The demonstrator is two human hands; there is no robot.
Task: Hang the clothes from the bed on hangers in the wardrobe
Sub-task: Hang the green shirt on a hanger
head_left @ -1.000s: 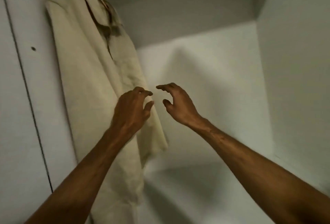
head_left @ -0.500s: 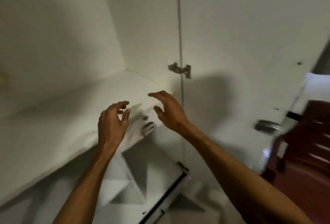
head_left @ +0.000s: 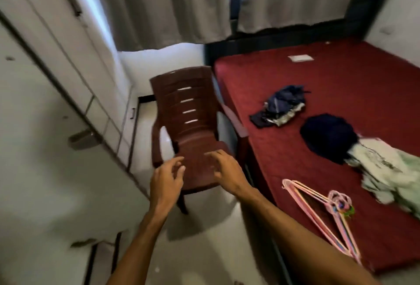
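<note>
Hands out front over a brown chair (head_left: 193, 125): left hand (head_left: 167, 182) and right hand (head_left: 227, 173) both have fingers spread, holding nothing. Clothes (head_left: 329, 134) are in heaps on the red bed (head_left: 284, 75), pink hangers (head_left: 327, 212) near its edge, white wardrobe (head_left: 56, 68) on the left.

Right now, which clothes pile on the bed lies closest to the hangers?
The pale green pile, right of the pink hangers; the navy heap and blue bundle lie farther up.

A brown chair (head_left: 195, 123) stands between wardrobe (head_left: 45, 102) and bed (head_left: 341, 93).
</note>
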